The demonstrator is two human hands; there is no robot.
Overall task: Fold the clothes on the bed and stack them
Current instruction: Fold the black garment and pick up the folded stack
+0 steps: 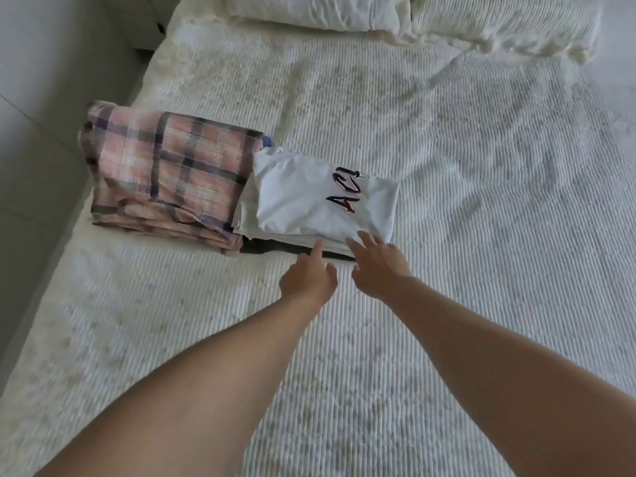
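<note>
A folded white T-shirt (309,204) with dark lettering tops a small stack in the middle of the bed; lighter folded cloth and a dark garment (275,245) show under its near edge. A folded pink plaid garment (165,170) lies beside it on the left, touching it. My left hand (308,275) reaches toward the stack's near edge, one finger extended and touching it. My right hand (377,261) hovers just right of it with fingers spread at the T-shirt's near corner. Neither hand holds anything.
The bed (447,166) has a ribbed cream cover, with wide room to the right and in front of the stack. Pillows (316,10) lie at the head. The bed's left edge runs close to the plaid garment, with pale floor (41,98) beyond.
</note>
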